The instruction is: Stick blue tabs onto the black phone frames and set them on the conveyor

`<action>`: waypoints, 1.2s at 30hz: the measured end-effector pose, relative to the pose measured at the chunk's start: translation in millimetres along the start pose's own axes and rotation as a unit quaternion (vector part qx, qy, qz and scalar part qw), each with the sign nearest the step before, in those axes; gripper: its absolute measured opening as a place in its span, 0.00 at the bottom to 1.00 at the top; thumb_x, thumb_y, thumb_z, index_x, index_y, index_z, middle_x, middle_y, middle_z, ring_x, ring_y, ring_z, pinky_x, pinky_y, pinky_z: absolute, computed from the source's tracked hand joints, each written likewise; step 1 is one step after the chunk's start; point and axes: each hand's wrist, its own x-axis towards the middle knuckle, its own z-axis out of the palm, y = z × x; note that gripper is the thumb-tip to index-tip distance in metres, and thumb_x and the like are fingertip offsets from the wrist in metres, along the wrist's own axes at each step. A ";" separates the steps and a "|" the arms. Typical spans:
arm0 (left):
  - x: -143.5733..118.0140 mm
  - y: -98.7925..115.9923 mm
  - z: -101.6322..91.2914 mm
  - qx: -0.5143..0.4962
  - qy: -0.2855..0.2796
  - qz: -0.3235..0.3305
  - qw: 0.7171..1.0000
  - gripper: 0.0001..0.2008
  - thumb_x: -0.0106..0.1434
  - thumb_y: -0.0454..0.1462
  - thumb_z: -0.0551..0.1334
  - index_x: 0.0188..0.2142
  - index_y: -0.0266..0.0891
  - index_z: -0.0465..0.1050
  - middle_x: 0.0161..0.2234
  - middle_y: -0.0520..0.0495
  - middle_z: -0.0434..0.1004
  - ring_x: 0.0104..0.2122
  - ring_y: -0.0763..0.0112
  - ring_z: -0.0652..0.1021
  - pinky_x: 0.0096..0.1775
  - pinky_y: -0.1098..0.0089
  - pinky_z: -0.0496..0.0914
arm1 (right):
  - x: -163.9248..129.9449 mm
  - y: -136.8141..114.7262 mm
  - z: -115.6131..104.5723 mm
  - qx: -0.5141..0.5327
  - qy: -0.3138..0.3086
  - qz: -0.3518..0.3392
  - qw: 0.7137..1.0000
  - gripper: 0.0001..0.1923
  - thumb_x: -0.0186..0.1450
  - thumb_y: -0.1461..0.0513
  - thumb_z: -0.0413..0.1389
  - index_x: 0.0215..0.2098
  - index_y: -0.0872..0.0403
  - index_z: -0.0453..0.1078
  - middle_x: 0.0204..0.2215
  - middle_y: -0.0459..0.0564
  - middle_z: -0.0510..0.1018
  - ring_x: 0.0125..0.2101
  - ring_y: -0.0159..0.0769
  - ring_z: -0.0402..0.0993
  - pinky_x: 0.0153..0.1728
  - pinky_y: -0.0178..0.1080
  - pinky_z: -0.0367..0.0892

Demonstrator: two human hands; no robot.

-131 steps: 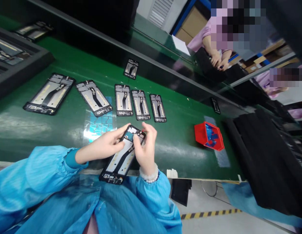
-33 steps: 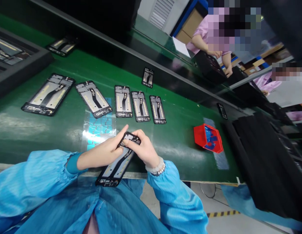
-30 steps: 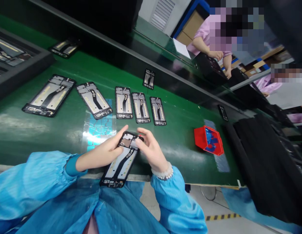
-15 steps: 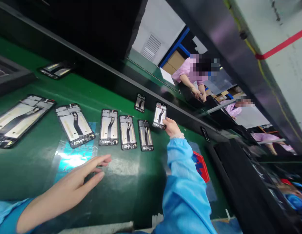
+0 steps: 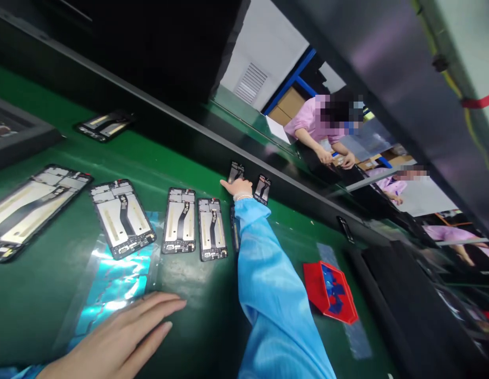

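My right hand [image 5: 240,188] reaches to the back of the green bench, thumb spread from the fingers. It is at the lower end of an opened phone assembly [image 5: 237,171]; whether it touches it I cannot tell. A second phone assembly [image 5: 262,188] leans against the back ledge just right of this hand. My left hand [image 5: 126,329] is held with fingers stretched out, nothing in it, over shiny blue film pieces [image 5: 113,295]. Between the hands lie phone assemblies [image 5: 179,221] with dark flex cables, in a row; one is partly hidden by my right sleeve.
A red bin [image 5: 315,287] with blue pieces stands to the right. Black foam [image 5: 402,295] lies beyond it, and a dark tray [image 5: 23,131] sits at far left. Another phone assembly [image 5: 104,125] lies near the back ledge. Co-workers in pink [image 5: 307,121] sit across the bench.
My right hand has let go of the phone assembly at the back ledge and moved left to the neighbouring one. My left hand is lower in view. The view has shifted, showing more of the red bin.
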 end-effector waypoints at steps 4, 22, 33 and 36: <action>11.9 3.3 -21.3 -0.041 0.028 -0.006 0.999 0.15 0.67 0.41 0.54 0.52 0.51 0.71 0.50 0.56 0.77 0.48 0.69 0.77 0.50 0.73 0.71 | -16.2 -8.8 -36.2 0.002 -0.019 -0.029 0.999 0.29 0.53 0.54 0.63 0.47 0.67 0.70 0.46 0.66 0.75 0.49 0.51 0.70 0.50 0.45 0.63; -91.6 -21.4 -65.1 0.057 0.038 -0.001 0.998 0.20 0.64 0.47 0.58 0.50 0.38 0.71 0.51 0.41 0.75 0.52 0.57 0.73 0.55 0.57 0.67 | -375.2 134.4 5.3 -0.055 0.057 -0.265 0.961 0.37 0.61 0.46 0.53 0.59 0.62 0.56 0.48 0.67 0.68 0.48 0.53 0.63 0.46 0.56 0.65; -107.1 2.8 -9.5 0.139 -0.028 0.083 0.986 0.16 0.66 0.38 0.56 0.51 0.36 0.71 0.50 0.41 0.76 0.53 0.56 0.72 0.54 0.58 0.65 | -418.9 67.1 10.1 0.101 -0.096 -0.425 0.895 0.10 0.68 0.64 0.48 0.39 0.55 0.72 0.32 0.50 0.77 0.35 0.35 0.69 0.37 0.38 0.67; -100.8 1.5 -14.9 0.116 -0.042 0.070 0.990 0.13 0.66 0.36 0.56 0.48 0.39 0.73 0.47 0.45 0.79 0.51 0.59 0.73 0.52 0.60 0.65 | -416.2 60.0 7.8 0.054 -0.123 -0.452 0.882 0.10 0.69 0.62 0.49 0.42 0.54 0.72 0.32 0.50 0.76 0.35 0.35 0.69 0.37 0.37 0.66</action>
